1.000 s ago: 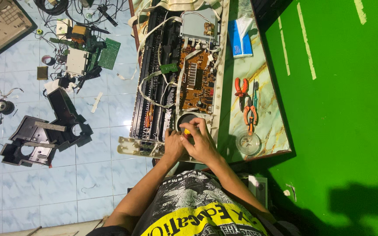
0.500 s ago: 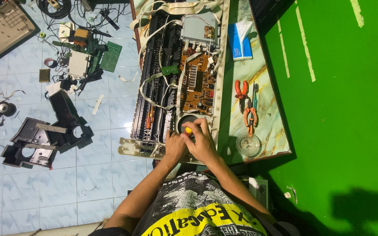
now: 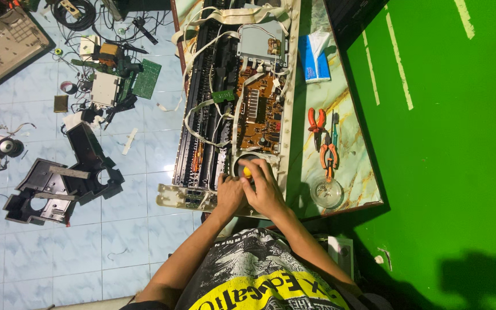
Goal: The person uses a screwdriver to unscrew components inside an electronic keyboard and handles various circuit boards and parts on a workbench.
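Head view shows both hands at the opened keyboard chassis [image 3: 233, 109] near the table's front edge; right hand [image 3: 266, 189] grips a yellow-handled screwdriver [image 3: 247, 171], left hand [image 3: 229, 195] curled steadying; keep it upright.

From my remote seat I saw a bright green wall [image 3: 449, 143] filling the right of the frame, a marble-patterned table [image 3: 357, 172] running down the centre, and pale blue floor tiles [image 3: 127, 229] at left strewn with black casings [image 3: 58, 183] and cables [image 3: 78, 11].
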